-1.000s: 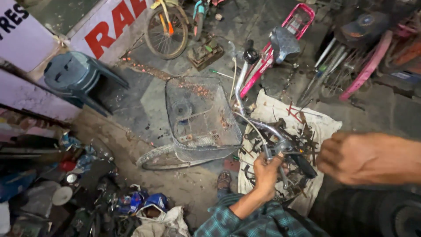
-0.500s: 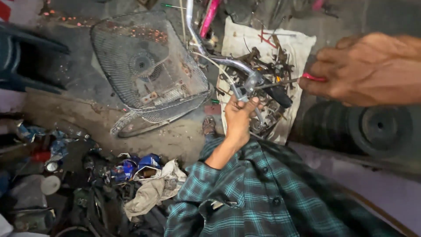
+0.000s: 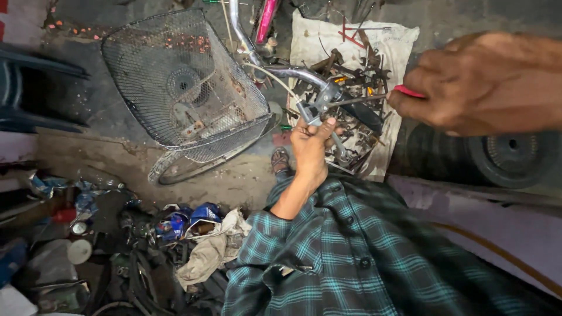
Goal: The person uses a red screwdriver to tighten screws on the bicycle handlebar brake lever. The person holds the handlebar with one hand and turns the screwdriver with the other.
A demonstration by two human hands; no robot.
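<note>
Firmly, left hand [image 3: 310, 149] fingers clasp the brake lever [image 3: 319, 105]; right hand [image 3: 486, 82] fingers pinch a red-handled screwdriver [image 3: 374, 96].

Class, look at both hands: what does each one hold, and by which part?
The left hand grips the bicycle's brake lever at the handlebar end. The right hand holds a screwdriver by its red handle, tip at the lever clamp.

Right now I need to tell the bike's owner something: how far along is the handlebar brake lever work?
Mid-job. Done: the wire basket is on the bike. In hand: the left hand grips the brake lever on the handlebar, while the right hand drives a red-handled screwdriver into its clamp. Left: tools lie spread on the white cloth.
</note>
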